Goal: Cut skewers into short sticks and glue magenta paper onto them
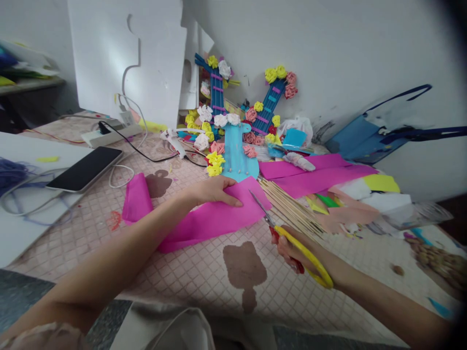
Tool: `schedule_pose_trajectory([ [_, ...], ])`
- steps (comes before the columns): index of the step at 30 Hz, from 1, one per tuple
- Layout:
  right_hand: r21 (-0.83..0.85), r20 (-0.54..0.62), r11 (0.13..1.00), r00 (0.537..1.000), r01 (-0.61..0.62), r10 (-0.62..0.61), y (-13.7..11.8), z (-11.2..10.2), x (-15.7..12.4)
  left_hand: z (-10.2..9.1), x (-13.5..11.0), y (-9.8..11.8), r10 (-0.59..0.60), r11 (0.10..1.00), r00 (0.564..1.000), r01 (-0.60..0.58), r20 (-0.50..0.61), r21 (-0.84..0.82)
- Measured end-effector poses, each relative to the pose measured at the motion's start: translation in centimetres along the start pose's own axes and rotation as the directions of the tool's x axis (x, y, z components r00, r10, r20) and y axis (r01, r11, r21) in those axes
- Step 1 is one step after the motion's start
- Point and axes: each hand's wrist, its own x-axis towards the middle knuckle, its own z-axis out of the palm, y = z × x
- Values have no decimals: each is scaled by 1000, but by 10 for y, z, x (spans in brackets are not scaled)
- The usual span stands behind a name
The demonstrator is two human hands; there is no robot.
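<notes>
Fingers (226, 184) of the left hand (211, 190), held together, are pinning the paper (215, 218) flat, probably aiding a clean cut. The right hand (310, 262) is clasping scissors (302, 250) at the paper's edge.

There were 2 bare hands, a left hand (213, 190) and a right hand (310, 248), 1 pair of yellow-handled metal scissors (292, 239), 2 magenta crepe-paper sheets, a near sheet (207, 221) and a far sheet (314, 177), 1 flat black smartphone (85, 168) and 1 bundle of thin wooden skewers (288, 206).
</notes>
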Motion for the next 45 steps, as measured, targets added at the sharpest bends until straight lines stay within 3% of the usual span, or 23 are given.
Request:
schedule_pose_trajectory([
  [12, 22, -7, 998, 998, -60, 60, -17, 2, -10, 1, 1, 0, -13, 1000, 1000, 13, -24, -26],
  [18, 60, -18, 991, 993, -118, 119, -13, 2, -9, -3, 1, -2, 5, 985, 999, 3, 42, -174],
  [23, 39, 1, 999, 1000, -17, 17, -5, 2, -5, -4, 2, -5, -7, 979, 997, 24, 83, -203],
  [27, 21, 30, 1000, 999, 23, -24, -12, 3, -5, -1, 2, -4, -14, 976, 996, 34, 93, -216],
  [37, -37, 2, 999, 1000, 8, -8, -12, 4, 0, 1, 2, -5, -41, 956, 996, 63, 83, -288],
  [45, -41, -1, 998, 999, 52, -52, -26, 7, 1, 7, -1, 1, -107, 932, 983, 151, 148, -329],
])
